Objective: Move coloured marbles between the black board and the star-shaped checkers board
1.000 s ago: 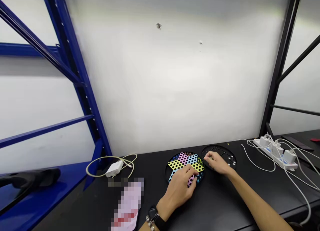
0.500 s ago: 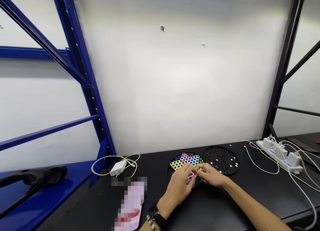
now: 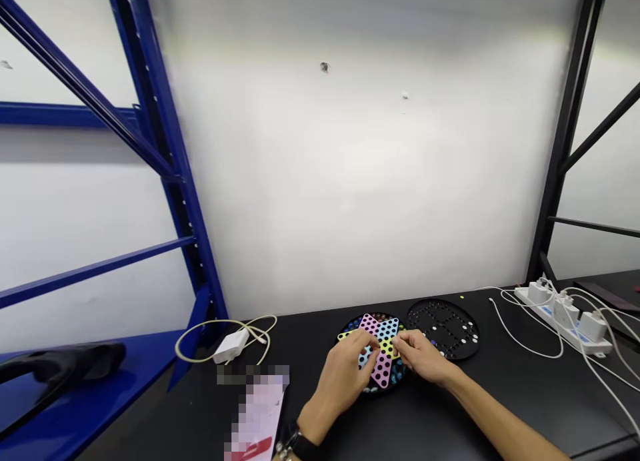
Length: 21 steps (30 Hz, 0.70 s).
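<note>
A round black Chinese checkers board (image 3: 383,374) lies on the table, its star of pink, blue and yellow points full of dark holes. Coloured marbles (image 3: 399,370) sit around the star inside the rim. Over the board's left part hovers my left hand (image 3: 345,368), thumb and fingers curved with a gap between them and nothing visible in it. My right hand (image 3: 425,358) is at the star's right side, thumb and fingertips pinched together. Whatever is in that pinch is too small to make out. Both hands cover parts of the star.
Behind my right hand lies a round black lid (image 3: 453,321) with white discs in it. A white power strip (image 3: 563,318) with plugs and cables is at the right. At the left are a white charger (image 3: 231,346) with its cable and a phone (image 3: 260,414), partly blurred.
My hands, which met over the board's right side, have drawn apart. The left moved left and its fingers parted; more of the star shows between them. The view tilted slightly up.
</note>
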Each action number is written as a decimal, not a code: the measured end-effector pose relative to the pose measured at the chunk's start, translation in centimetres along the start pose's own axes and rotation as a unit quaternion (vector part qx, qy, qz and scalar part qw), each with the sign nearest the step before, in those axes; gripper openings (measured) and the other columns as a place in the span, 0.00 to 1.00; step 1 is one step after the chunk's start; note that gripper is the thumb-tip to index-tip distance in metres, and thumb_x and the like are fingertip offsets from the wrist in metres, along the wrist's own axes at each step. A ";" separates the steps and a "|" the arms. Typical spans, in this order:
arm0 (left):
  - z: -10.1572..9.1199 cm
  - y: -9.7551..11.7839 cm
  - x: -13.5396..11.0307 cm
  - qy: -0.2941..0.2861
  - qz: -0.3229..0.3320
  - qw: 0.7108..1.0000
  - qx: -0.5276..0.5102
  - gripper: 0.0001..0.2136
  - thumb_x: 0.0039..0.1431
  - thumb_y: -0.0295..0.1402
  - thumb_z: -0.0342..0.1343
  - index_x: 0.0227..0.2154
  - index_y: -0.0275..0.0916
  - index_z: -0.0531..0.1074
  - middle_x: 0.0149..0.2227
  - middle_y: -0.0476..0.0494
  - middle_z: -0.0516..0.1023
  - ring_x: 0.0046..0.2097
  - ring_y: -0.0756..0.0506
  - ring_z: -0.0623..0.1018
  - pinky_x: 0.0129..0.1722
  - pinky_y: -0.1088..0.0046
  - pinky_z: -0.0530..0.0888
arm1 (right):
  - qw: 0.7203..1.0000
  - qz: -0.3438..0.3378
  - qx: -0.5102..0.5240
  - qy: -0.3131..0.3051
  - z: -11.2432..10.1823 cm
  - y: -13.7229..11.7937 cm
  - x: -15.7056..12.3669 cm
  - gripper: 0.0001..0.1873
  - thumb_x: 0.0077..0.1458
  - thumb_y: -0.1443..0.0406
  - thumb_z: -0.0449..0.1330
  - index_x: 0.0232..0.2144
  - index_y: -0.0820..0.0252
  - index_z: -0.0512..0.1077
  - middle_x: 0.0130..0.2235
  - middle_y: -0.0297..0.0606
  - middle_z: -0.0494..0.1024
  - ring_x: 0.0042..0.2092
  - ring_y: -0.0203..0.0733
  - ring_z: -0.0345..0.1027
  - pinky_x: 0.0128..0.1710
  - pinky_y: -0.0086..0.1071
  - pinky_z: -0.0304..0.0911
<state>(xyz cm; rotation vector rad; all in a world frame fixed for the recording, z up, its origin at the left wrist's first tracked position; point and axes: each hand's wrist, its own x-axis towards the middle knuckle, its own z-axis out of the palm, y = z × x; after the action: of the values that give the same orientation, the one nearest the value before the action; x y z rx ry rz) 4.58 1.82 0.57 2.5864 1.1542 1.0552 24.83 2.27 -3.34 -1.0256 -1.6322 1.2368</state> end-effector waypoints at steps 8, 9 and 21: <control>-2.5 -3.0 0.6 -0.032 -0.171 0.983 0.053 0.07 0.60 0.36 0.52 0.31 0.45 0.74 0.30 0.54 0.78 0.31 0.49 0.75 0.31 0.75 0.65 | 0.996 -0.001 -0.047 0.071 -0.2 0.3 0.5 0.27 0.60 0.45 0.50 0.20 0.57 0.56 0.18 0.26 0.53 0.21 0.30 0.44 0.22 0.28 0.42; -2.7 -3.2 0.7 -0.030 -0.182 0.981 0.056 0.07 0.60 0.37 0.51 0.31 0.45 0.74 0.30 0.54 0.78 0.31 0.49 0.75 0.31 0.75 0.65 | 0.995 -0.006 -0.067 0.078 0.0 0.2 0.8 0.27 0.60 0.47 0.50 0.19 0.57 0.55 0.18 0.26 0.53 0.22 0.30 0.44 0.22 0.28 0.42; -4.1 -5.4 -0.6 -0.161 -0.233 0.953 0.105 0.04 0.49 0.31 0.59 0.29 0.44 0.74 0.30 0.51 0.78 0.35 0.45 0.77 0.30 0.75 0.61 | 0.930 0.012 -0.363 0.060 9.0 -2.3 10.4 0.12 0.57 0.59 0.55 0.25 0.59 0.69 0.30 0.37 0.74 0.33 0.39 0.66 0.32 0.30 0.54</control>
<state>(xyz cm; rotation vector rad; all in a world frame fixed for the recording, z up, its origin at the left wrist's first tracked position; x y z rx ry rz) -1.60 4.55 1.36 2.3166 1.7328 0.4140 12.72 8.85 -1.22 -1.5280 -2.0296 0.5446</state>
